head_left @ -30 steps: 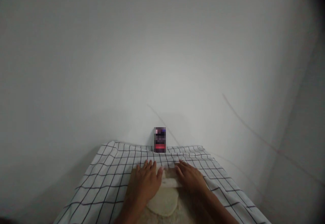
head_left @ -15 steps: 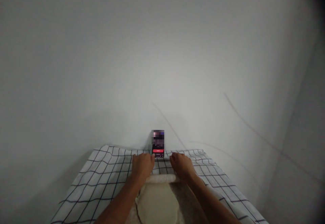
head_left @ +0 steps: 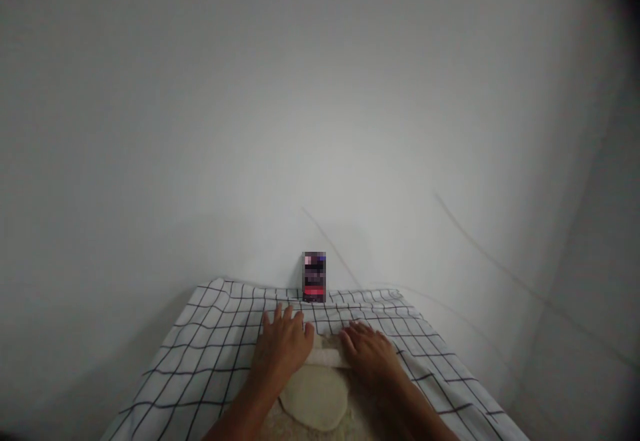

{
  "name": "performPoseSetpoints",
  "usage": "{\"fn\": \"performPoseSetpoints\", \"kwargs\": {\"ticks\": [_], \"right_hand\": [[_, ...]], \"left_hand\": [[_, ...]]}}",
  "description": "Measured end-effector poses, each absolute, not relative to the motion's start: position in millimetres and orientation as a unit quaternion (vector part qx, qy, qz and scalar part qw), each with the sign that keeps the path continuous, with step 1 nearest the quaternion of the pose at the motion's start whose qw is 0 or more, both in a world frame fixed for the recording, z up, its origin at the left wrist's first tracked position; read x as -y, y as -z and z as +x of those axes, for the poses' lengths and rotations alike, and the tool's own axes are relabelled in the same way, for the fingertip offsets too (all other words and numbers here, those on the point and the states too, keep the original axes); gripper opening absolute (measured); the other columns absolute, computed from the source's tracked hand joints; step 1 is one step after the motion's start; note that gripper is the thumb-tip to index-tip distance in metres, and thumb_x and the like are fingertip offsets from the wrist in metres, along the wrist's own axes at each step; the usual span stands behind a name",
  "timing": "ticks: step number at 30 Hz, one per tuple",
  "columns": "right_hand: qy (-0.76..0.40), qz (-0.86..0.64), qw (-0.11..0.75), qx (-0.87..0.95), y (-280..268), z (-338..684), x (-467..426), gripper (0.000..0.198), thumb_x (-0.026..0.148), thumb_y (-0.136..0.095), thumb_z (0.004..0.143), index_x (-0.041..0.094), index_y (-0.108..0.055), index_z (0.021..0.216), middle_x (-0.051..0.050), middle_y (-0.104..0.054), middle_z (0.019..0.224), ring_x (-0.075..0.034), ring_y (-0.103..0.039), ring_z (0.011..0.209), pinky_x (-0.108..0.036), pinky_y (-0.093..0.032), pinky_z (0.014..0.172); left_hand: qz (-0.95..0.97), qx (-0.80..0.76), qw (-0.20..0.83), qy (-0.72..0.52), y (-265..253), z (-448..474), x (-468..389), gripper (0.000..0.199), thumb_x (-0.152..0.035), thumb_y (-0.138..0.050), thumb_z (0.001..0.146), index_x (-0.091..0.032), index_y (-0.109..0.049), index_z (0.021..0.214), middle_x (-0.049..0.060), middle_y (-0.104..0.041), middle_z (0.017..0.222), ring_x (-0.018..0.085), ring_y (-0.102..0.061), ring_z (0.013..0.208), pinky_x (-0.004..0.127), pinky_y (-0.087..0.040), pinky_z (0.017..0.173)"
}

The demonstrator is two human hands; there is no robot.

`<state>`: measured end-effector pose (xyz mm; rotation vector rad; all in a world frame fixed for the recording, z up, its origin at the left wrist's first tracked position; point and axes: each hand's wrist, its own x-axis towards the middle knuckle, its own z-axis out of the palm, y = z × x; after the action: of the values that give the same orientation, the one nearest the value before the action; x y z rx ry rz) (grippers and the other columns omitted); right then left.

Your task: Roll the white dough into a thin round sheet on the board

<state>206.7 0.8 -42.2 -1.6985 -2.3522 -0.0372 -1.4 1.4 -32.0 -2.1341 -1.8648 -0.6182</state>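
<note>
A flattened, pale round of dough lies on a floured surface in front of me. Across its far edge runs a light-coloured rolling pin, its middle showing between my hands. My left hand rests palm-down over the pin's left part, fingers spread and stretched forward. On the right part lies my right hand, also palm-down, its fingers extended and fairly close together. Both hands cover the pin's ends.
A white cloth with a dark grid covers the table. At its far edge a phone with a lit, blurred screen leans against the pale wall. Thin dark lines cross the wall at right.
Both hands have come back toward me, and their curled fingers have straightened out. The dough's outline now looks rounder and shorter. The view has shifted slightly.
</note>
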Motion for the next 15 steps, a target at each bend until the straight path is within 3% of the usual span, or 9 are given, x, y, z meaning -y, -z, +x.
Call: {"fn": "performPoseSetpoints", "kwargs": {"ticks": [10, 15], "right_hand": [[-0.014, -0.572, 0.204, 0.794, 53, 208, 64, 0.045, 0.045, -0.037, 0.106, 0.027, -0.062, 0.139, -0.008, -0.056, 0.151, -0.029, -0.049, 0.142, -0.05, -0.039, 0.116], [-0.033, -0.552, 0.22, 0.803, 60, 219, 88, 0.044, 0.046, -0.048, 0.102, 0.026, -0.064, 0.138, -0.007, -0.052, 0.155, -0.029, -0.042, 0.147, -0.047, -0.034, 0.121]], "left_hand": [[-0.742, 0.601, 0.153, 0.254, 59, -7, 61, 0.045, -0.038, -0.035, 0.106, -0.02, -0.07, 0.127, 0.009, -0.066, 0.141, 0.034, -0.047, 0.144, 0.06, -0.031, 0.121], [-0.757, 0.583, 0.157, 0.249, 65, -8, 96, 0.051, -0.044, -0.036, 0.106, -0.019, -0.058, 0.144, 0.008, -0.056, 0.153, 0.032, -0.044, 0.147, 0.056, -0.037, 0.121]]}}
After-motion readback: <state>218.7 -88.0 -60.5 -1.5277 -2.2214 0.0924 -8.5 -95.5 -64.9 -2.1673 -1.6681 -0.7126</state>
